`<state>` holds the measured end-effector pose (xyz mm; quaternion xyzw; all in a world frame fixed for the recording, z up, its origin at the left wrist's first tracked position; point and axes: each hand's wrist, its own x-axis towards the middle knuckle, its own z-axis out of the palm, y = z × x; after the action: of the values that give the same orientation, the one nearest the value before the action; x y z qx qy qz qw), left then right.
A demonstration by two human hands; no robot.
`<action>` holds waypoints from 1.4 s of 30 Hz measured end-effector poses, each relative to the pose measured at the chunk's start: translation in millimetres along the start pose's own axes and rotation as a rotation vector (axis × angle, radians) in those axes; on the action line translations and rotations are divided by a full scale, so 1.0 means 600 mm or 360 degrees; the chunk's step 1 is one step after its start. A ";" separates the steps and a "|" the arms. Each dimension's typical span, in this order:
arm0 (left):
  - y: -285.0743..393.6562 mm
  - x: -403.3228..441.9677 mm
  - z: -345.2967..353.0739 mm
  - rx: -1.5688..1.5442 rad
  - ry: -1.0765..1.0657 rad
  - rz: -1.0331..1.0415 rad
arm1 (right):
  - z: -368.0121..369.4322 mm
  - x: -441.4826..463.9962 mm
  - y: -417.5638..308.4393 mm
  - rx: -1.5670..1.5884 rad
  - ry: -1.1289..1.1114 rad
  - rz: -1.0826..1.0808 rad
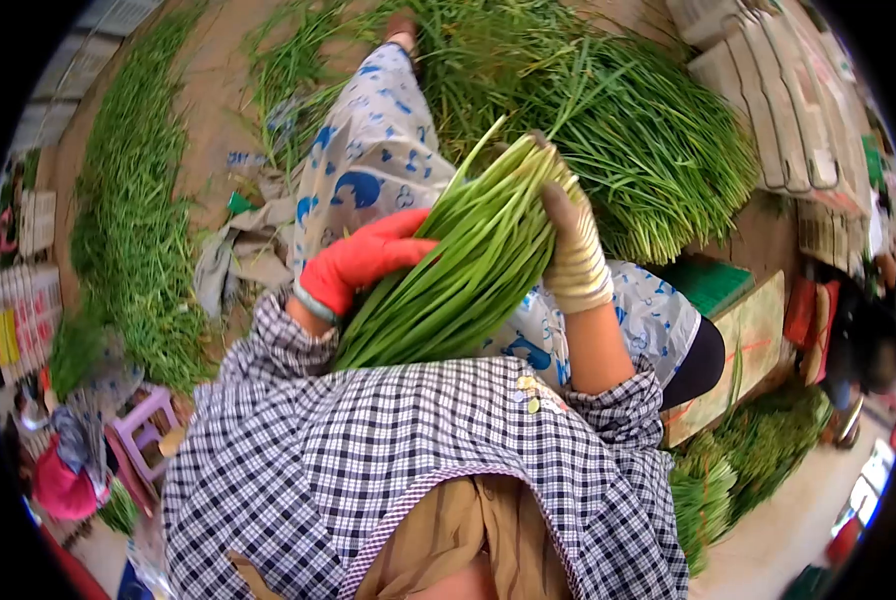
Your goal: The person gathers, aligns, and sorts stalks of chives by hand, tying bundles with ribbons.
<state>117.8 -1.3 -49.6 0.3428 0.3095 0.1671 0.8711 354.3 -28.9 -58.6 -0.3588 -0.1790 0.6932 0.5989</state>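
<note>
A thick bundle of garlic chives point(463, 255) lies across my lap, its pale cut ends pointing up and to the right and its leaf tips toward my chest. My right hand point(576, 245), in a striped cream glove with dark fingers, is closed around the bundle near the pale ends. On the other side, my left hand point(366, 262) in a red glove holds the leaves at mid-length; some of its fingertips are hidden among them. Under the bundle is a white apron with blue prints point(373, 155) over my legs.
A big pile of chives point(638, 140) lies ahead on the right. Loose green leaves point(133, 220) form a long strip on the left. Stacked plastic crates point(778, 105) stand at the right, near a wooden box side point(748, 350). A purple stool point(146, 425) is at lower left.
</note>
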 end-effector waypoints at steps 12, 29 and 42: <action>0.079 0.033 -0.035 0.0747 -0.0156 0.0218 | -0.016 0.033 -0.014 -0.0017 -0.0150 -0.0033; 0.067 0.103 -0.030 0.1556 -0.0455 -0.0211 | 0.006 0.032 -0.029 -0.0129 -0.0136 -0.0267; 0.152 -0.059 -0.094 0.0889 -0.0029 -0.0052 | -0.244 -0.112 -0.408 -0.0188 0.0696 -0.1251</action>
<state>47.3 73.2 -3.0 0.5660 0.3413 0.0580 0.7482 632.0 -66.4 26.6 -0.4351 -0.2102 0.3098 0.8189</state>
